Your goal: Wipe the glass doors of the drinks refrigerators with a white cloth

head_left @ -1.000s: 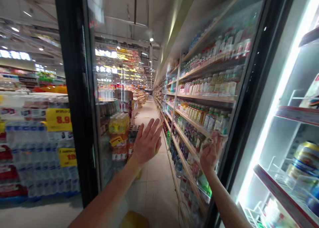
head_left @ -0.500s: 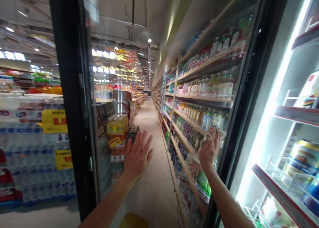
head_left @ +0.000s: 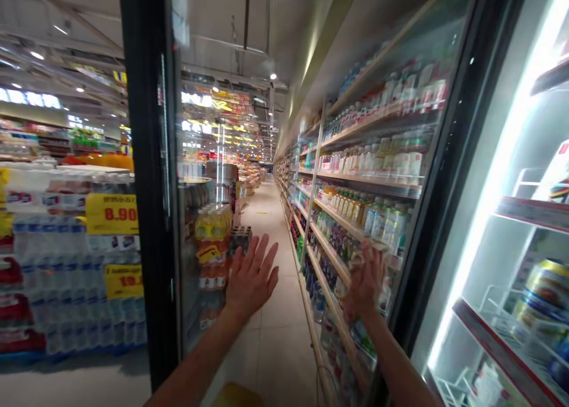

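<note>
In front of me stands a glass fridge door in a black frame. My left hand lies against the glass left of centre, fingers stretched and apart, holding nothing. Farther right, my right hand presses a crumpled pale cloth to the glass. That hand is blurred by motion, and its palm and fingers partly cover the cloth. Bottles on shelves show through or in the pane behind the right hand.
To my right are lit fridge shelves with a price rail and a gold can. The black door frame rises at left. Beyond it are stacked bottle packs with yellow price signs.
My right hand has moved the cloth slightly left and down over the glass. My left hand keeps its place on the pane, while the whole view has shifted a little.
</note>
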Demonstrator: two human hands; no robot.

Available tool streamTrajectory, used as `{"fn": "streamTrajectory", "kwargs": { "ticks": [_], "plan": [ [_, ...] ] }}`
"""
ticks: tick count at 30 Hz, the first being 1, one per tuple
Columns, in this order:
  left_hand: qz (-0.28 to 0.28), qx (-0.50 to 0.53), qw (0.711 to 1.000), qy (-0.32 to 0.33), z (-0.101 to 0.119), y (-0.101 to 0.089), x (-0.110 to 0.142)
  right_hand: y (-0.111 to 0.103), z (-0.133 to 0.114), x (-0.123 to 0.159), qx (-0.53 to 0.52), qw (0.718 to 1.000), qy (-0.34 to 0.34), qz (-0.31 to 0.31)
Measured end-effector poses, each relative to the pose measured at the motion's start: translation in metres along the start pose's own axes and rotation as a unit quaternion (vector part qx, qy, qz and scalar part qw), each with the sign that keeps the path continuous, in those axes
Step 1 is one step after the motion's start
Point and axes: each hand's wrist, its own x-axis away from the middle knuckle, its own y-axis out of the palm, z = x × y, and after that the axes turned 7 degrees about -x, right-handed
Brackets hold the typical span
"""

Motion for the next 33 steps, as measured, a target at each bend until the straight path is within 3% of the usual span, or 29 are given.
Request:
{"fn": "streamTrajectory", "kwargs": {
  "ticks": [2,4,6,8,10,11,13,16,18,19,21,24,26,27,29,31,33],
  "plan": [
    [0.002,-0.004,1.000,-0.001,0.000,0.001,0.000,-0.003,0.016,-0.008,0.006,0.992,0.107,0.073],
    [0.005,-0.004,1.000,-0.001,0.000,0.002,-0.001,-0.001,0.003,-0.001,-0.005,0.991,0.113,0.073],
    [0.009,-0.005,1.000,-0.001,-0.001,0.003,-0.001,0.004,-0.027,0.023,-0.022,0.999,0.035,-0.004],
    [0.015,-0.007,1.000,0.005,-0.003,0.003,-0.001,0.007,-0.052,0.053,-0.035,0.992,-0.087,-0.088],
    [0.020,-0.010,1.000,0.011,-0.005,0.003,-0.001,0.004,-0.052,0.077,-0.032,0.976,-0.173,-0.132],
    [0.020,-0.011,1.000,0.014,-0.006,0.003,-0.001,0.000,-0.041,0.083,-0.022,0.974,-0.180,-0.134],
    [0.016,-0.012,1.000,0.015,-0.007,0.003,-0.001,-0.009,-0.006,0.077,0.007,0.990,-0.108,-0.094],
    [0.014,-0.012,1.000,0.012,-0.007,0.005,0.000,-0.014,0.040,0.030,0.022,0.996,0.075,0.035],
    [0.017,-0.007,1.000,0.008,-0.006,0.006,0.001,-0.009,0.037,-0.011,0.014,0.988,0.124,0.090],
    [0.019,-0.006,1.000,0.008,-0.006,0.006,0.001,-0.004,0.024,-0.028,0.007,0.990,0.113,0.086],
    [0.024,-0.002,1.000,0.009,-0.007,0.007,0.000,0.008,-0.020,-0.049,-0.015,0.998,0.044,0.044],
    [0.025,-0.002,1.000,0.013,-0.009,0.006,0.000,0.023,-0.086,-0.045,-0.045,0.982,-0.162,-0.084],
    [0.027,-0.003,0.999,0.016,-0.010,0.006,0.000,0.024,-0.099,-0.032,-0.053,0.954,-0.268,-0.126],
    [0.027,-0.004,0.999,0.019,-0.010,0.005,0.000,0.022,-0.093,-0.029,-0.051,0.946,-0.291,-0.132],
    [0.024,-0.006,0.999,0.021,-0.010,0.004,-0.001,0.014,-0.061,-0.037,-0.032,0.961,-0.255,-0.107],
    [0.023,-0.007,0.999,0.022,-0.010,0.004,-0.001,0.008,-0.023,-0.065,-0.010,0.993,-0.117,-0.026],
    [0.026,-0.008,0.999,0.019,-0.009,0.004,-0.002,0.008,-0.004,-0.101,-0.009,0.996,0.025,0.083]
  ]
}}
